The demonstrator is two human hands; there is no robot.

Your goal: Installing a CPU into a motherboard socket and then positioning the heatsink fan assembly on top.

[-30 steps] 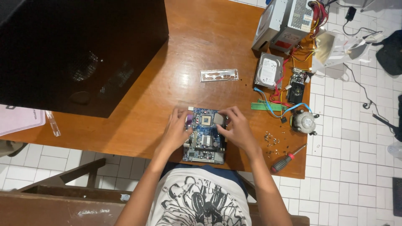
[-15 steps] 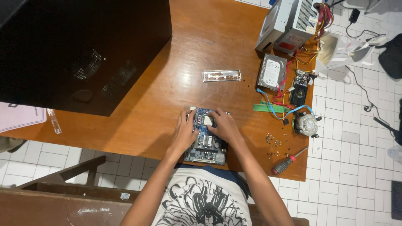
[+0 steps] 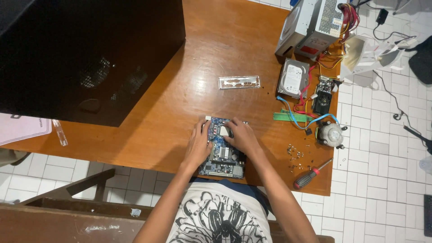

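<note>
1. A wooden tabletop [image 3: 180,112] stands over white floor tiles, with a black computer case [image 3: 85,58] at the far left.
2. The circuit board [image 3: 222,155] lies flat at the near edge.
3. The left hand [image 3: 198,144] rests spread on its left side, gripping nothing.
4. The right hand [image 3: 240,135] presses fingertips beside the processor socket.
5. The board looks light, stiff and fragile; best held by its edges.

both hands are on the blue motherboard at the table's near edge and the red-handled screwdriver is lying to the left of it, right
Not quite. The head view shows both hands, left hand and right hand, on the blue motherboard at the table's near edge, but the red-handled screwdriver lies to its right, not its left.
</note>
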